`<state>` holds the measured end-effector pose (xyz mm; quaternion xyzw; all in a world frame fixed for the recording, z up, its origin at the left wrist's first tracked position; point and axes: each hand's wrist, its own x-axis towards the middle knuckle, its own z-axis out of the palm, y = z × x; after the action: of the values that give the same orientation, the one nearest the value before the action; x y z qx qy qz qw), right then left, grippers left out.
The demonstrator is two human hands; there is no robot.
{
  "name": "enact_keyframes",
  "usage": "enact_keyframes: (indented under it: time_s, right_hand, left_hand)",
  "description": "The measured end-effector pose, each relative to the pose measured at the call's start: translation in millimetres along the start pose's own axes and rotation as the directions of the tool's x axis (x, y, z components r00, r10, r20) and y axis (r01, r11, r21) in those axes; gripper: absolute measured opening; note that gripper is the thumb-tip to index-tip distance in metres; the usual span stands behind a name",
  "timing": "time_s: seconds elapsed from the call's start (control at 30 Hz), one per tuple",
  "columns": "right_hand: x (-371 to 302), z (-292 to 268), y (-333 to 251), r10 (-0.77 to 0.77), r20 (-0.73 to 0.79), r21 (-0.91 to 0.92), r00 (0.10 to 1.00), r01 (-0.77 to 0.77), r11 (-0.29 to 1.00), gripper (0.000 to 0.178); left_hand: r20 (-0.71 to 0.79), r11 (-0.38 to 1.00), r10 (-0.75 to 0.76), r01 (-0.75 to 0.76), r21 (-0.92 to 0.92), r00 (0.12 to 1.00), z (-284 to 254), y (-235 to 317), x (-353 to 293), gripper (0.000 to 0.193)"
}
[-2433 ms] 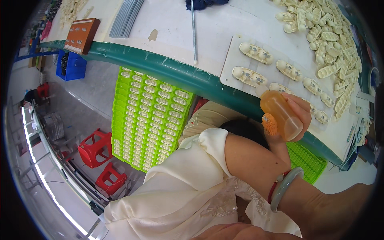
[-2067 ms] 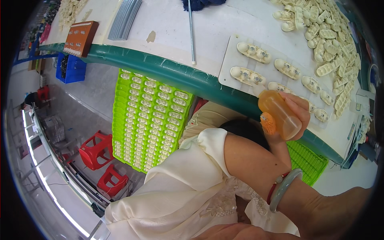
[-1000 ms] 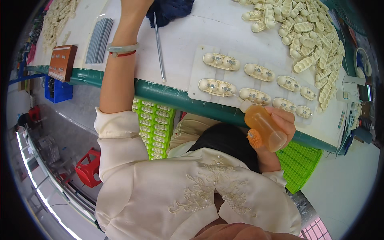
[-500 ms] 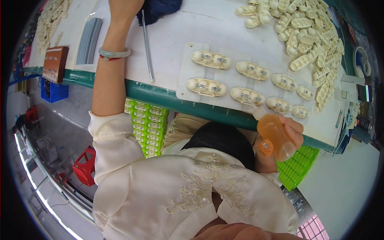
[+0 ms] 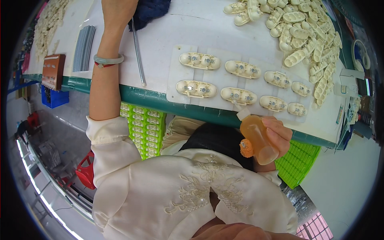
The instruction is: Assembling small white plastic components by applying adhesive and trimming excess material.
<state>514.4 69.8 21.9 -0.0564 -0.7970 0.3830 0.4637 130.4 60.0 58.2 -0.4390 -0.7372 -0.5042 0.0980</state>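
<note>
My right hand (image 5: pixel 277 135) is wrapped round a squeeze bottle (image 5: pixel 257 132) of amber liquid, tilted with its pale nozzle up and to the left. The nozzle tip is at the lower edge of the second cream oval part (image 5: pixel 239 96) in a white plate's front row; whether it touches is unclear. A small orange textured piece (image 5: pixel 246 148) sits against the bottle's side. The white plate (image 5: pixel 176 72) carries two rows of these parts with round metal pieces inside. My left hand (image 5: pixel 119 12) reaches to the top edge beside a dark blue cloth (image 5: pixel 151 13); its fingers are out of sight.
A thin metal rod (image 5: pixel 137 56) and grey strips (image 5: pixel 84 49) lie on the table left of the plate. Loose cream parts (image 5: pixel 298 38) are heaped at right. Below the green table edge (image 5: pixel 140 95) are green trays (image 5: pixel 145 130) and a red stool (image 5: pixel 85 171).
My right hand and the bottle have moved left, bringing the nozzle tip to the second front-row part. The table has shifted slightly left in view; my left hand stays at the top edge.
</note>
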Motion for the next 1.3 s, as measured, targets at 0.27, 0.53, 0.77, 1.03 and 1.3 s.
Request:
enact_keyframes:
  time_s: [0.27,0.53,0.77,1.03,1.3]
  right_hand:
    - [-10,-6,-5,0.038,-0.104,-0.101,0.994,-0.049,0.994,0.040]
    - [-3,-1,-2,0.052,-0.073,-0.031,0.996,-0.054,0.998,0.022]
    - [-11,-12,-2,0.067,-0.043,0.013,0.997,-0.066,0.998,0.043]
    - [-15,-20,-1,0.050,-0.078,-0.063,0.996,-0.055,0.997,0.034]
    - [-15,-19,-1,0.074,-0.086,-0.078,0.994,-0.081,0.994,0.028]
  left_hand:
    - [0.013,1.000,-0.003,0.003,0.022,1.000,-1,4,2,0.013]
    - [0.007,1.000,-0.018,0.018,0.014,1.000,1,-2,0,0.013]
    - [0.047,0.996,0.013,-0.017,0.083,0.999,-7,-15,1,0.018]
    - [0.076,0.997,0.029,-0.035,0.070,0.997,-4,-29,2,0.020]
    - [0.092,0.996,-0.009,0.001,0.085,0.996,-4,-25,2,0.019]
